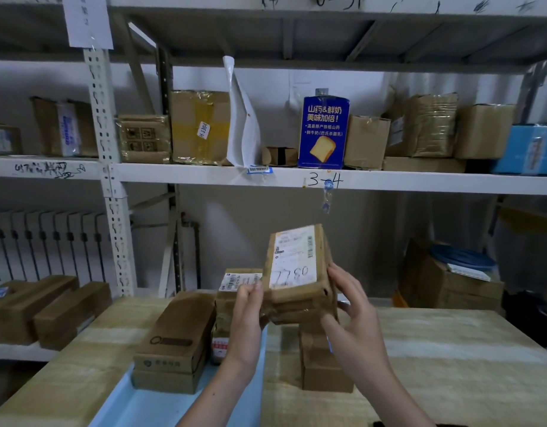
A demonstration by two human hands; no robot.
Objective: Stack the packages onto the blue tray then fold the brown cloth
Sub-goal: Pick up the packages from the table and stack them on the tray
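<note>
While both hands grip it — seemingly — the package tilts.

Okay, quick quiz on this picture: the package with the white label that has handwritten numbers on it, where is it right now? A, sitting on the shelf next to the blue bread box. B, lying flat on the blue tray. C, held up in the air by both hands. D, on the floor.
C: the labelled package is off the table, with the left hand and right hand gripping its sides.
</note>
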